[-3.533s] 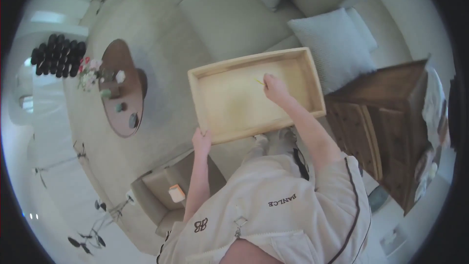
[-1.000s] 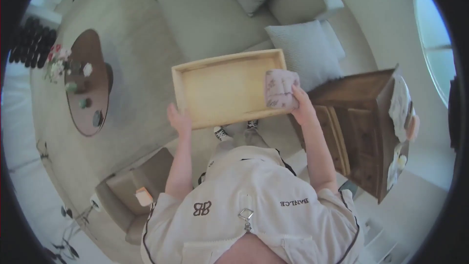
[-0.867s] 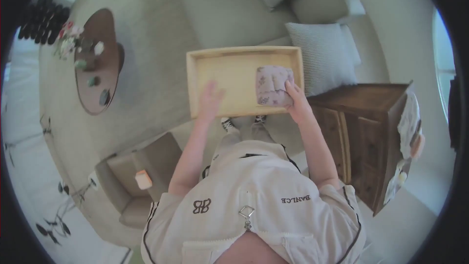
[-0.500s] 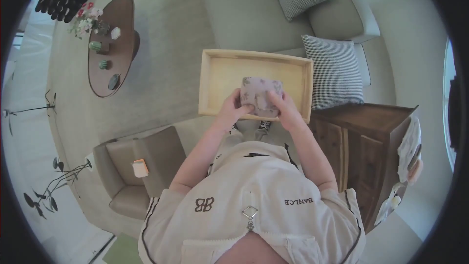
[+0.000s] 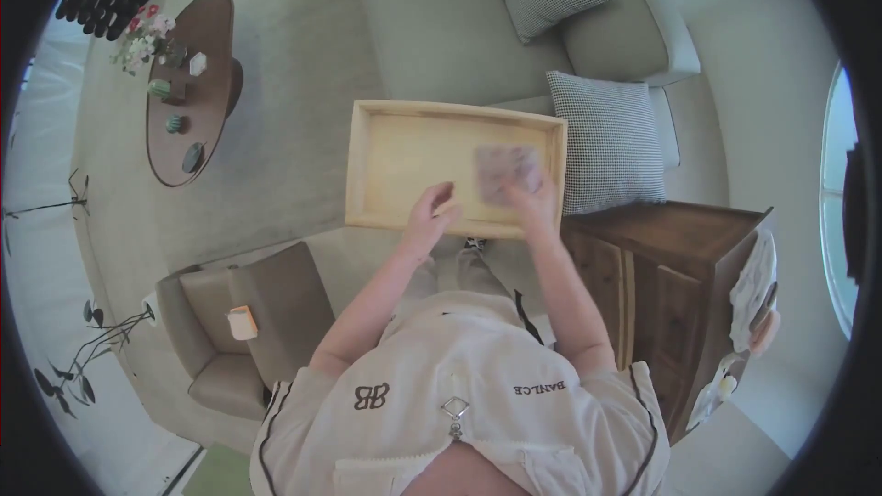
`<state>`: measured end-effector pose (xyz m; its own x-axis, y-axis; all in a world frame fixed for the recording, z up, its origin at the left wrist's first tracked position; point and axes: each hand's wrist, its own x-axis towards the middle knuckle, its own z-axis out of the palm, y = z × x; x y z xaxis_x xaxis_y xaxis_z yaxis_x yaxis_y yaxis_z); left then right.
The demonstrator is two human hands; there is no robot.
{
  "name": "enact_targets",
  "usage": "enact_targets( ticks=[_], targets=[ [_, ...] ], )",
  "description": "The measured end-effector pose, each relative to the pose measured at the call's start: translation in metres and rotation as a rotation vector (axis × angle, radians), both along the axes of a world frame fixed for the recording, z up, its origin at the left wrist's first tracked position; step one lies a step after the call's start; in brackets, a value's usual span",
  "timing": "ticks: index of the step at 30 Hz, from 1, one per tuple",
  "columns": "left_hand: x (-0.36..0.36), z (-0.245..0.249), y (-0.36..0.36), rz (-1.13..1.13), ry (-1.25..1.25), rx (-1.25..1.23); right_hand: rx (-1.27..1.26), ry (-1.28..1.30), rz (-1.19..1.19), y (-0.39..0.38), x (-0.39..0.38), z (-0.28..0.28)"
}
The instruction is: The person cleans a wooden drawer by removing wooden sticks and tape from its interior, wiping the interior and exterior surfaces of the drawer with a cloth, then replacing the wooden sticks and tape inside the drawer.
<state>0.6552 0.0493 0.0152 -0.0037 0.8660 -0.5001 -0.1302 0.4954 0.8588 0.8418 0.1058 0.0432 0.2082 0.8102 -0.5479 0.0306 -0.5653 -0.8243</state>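
A folded lilac cloth (image 5: 503,173) with a small dark print is held in my right hand (image 5: 536,207), over the right half of a shallow wooden tray (image 5: 360,165). The cloth and the fingers on it are smeared by motion. To the left, my left hand (image 5: 430,218) is apart from the cloth, above the tray's near edge. Its thumb and fingers are spread, with nothing between them.
Beyond the tray stands a grey sofa (image 5: 441,28) with checked cushions (image 5: 606,142). A wooden cabinet (image 5: 661,230) is close on the right. A brown armchair (image 5: 285,303) and a low oval table (image 5: 207,37) with plants stand to the left.
Both hands were on the cloth before. My left hand has let go and opened, while my right hand has carried the cloth rightward within the tray. The whole view has shifted slightly.
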Motion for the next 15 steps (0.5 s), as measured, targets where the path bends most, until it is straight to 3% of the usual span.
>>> enact_targets(
  ticks=[3,5,8,9,12,15],
  targets=[
    [-0.032,-0.029,-0.014,0.305,0.150,-0.177,0.081,-0.404,-0.151,0.059,0.057,-0.018],
    [-0.061,-0.043,-0.026,0.732,0.166,-0.240,0.050,-0.632,-0.089,0.090,0.079,-0.029],
    [-0.111,-0.070,-0.057,0.961,0.226,-0.349,0.041,-0.903,0.022,0.119,0.075,-0.060],
    [-0.125,-0.078,-0.064,0.995,0.242,-0.376,0.041,-0.955,0.052,0.125,0.067,-0.070],
    [-0.154,-0.093,-0.068,0.818,0.197,-0.514,0.078,-1.070,0.084,0.134,0.032,-0.088],
    [-0.157,-0.110,-0.058,0.686,0.108,-0.518,0.043,-0.925,0.132,0.142,-0.008,-0.077]
  ],
)
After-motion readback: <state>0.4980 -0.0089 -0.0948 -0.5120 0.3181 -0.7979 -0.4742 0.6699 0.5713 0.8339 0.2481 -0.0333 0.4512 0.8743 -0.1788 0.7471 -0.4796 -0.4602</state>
